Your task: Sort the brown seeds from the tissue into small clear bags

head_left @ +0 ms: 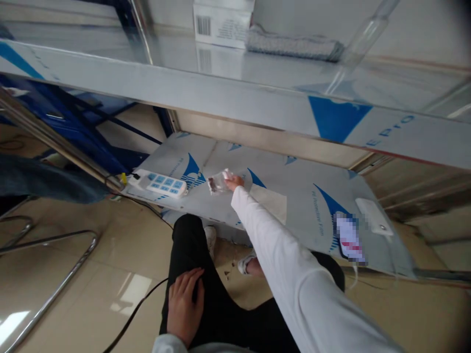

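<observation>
With its arm stretched forward, my right hand (234,183) pinches the edge of a small clear plastic bag (217,184) over the lower metal shelf (235,154). Something small and dark shows at the bag's left end, too small to name. A pale flat sheet (270,203) lies just right of that hand, partly behind the sleeve. My left hand (185,304) rests on my left thigh, fingers extended and holding nothing.
A white power strip (167,185) lies at the lower shelf's left. On its right are a phone (350,240) with a cable and a white flat device (373,216). Overhead, the upper shelf (235,93) bears a box (222,24), grey cloth roll (294,45) and clear tube (364,39).
</observation>
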`<state>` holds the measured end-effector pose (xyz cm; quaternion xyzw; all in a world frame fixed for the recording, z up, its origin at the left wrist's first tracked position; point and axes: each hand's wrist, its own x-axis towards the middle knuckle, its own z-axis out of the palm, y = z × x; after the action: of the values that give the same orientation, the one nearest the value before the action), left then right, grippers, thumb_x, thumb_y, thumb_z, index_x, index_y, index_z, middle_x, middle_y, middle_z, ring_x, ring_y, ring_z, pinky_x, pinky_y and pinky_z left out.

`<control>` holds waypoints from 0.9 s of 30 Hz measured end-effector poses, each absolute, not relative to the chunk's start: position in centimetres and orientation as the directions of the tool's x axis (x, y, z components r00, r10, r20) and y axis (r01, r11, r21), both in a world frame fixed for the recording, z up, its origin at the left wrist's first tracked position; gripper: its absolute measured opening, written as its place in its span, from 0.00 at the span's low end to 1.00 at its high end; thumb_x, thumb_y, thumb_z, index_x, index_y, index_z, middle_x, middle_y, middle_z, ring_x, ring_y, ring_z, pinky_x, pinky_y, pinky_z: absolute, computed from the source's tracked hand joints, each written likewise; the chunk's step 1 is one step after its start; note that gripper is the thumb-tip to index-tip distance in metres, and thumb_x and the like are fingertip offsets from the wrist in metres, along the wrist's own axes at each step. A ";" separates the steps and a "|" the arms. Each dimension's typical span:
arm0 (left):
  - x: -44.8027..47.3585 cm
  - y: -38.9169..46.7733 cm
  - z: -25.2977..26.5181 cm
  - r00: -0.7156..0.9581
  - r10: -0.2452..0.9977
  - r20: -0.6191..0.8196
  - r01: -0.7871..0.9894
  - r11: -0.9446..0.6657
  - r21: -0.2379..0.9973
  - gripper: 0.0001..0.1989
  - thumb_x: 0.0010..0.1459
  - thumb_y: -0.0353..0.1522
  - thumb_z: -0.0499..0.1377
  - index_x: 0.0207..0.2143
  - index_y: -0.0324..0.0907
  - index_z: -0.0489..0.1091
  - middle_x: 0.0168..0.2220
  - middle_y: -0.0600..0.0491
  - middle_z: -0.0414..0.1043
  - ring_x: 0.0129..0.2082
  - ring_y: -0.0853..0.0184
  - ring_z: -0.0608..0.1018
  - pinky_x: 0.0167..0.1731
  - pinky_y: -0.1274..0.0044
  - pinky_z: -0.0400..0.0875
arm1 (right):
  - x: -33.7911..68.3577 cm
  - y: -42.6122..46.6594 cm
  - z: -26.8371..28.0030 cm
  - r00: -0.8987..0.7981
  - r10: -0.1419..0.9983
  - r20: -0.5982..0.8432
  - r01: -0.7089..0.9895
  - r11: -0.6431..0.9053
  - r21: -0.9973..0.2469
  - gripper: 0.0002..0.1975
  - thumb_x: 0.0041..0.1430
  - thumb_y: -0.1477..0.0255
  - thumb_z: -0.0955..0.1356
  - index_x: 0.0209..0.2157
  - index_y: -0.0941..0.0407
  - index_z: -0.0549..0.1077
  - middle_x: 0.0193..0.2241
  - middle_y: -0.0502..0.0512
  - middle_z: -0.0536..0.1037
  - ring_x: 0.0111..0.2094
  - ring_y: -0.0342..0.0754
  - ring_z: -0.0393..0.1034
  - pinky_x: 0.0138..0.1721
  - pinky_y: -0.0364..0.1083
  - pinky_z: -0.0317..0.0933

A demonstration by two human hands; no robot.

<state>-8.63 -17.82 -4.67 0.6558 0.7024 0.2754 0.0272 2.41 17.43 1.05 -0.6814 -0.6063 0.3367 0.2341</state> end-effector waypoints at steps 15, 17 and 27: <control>-5.1 -1.6 -1.5 -0.249 0.928 0.277 0.794 0.032 0.607 0.13 0.61 0.33 0.50 0.44 0.41 0.70 0.45 0.46 0.73 0.47 0.62 0.74 0.49 0.70 0.67 | 9.9 3.2 -0.7 0.597 0.770 0.227 0.370 -0.013 -0.929 0.22 0.57 0.65 0.62 0.52 0.59 0.61 0.51 0.67 0.67 0.45 0.53 0.66 0.43 0.51 0.63; -4.1 4.1 -0.5 -0.300 0.934 0.194 0.819 0.148 0.555 0.14 0.62 0.34 0.50 0.47 0.41 0.69 0.47 0.45 0.72 0.49 0.62 0.73 0.50 0.71 0.66 | 9.8 -1.2 -1.5 0.634 0.746 0.204 0.322 -0.014 -0.947 0.18 0.58 0.67 0.61 0.50 0.58 0.63 0.48 0.64 0.69 0.43 0.52 0.67 0.41 0.51 0.64; -2.9 15.1 1.6 -0.362 0.919 -0.156 0.842 0.394 0.369 0.19 0.60 0.38 0.56 0.51 0.37 0.65 0.50 0.45 0.68 0.46 0.60 0.73 0.44 0.63 0.71 | 9.4 -6.8 0.4 0.429 0.880 0.202 0.291 0.078 -0.954 0.11 0.59 0.74 0.61 0.43 0.56 0.69 0.41 0.58 0.75 0.43 0.49 0.69 0.43 0.49 0.63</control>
<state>-2.94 15.07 1.65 0.5385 0.8173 0.1136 0.1704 9.44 -6.79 0.36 -0.6273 -0.4666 0.2601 0.5666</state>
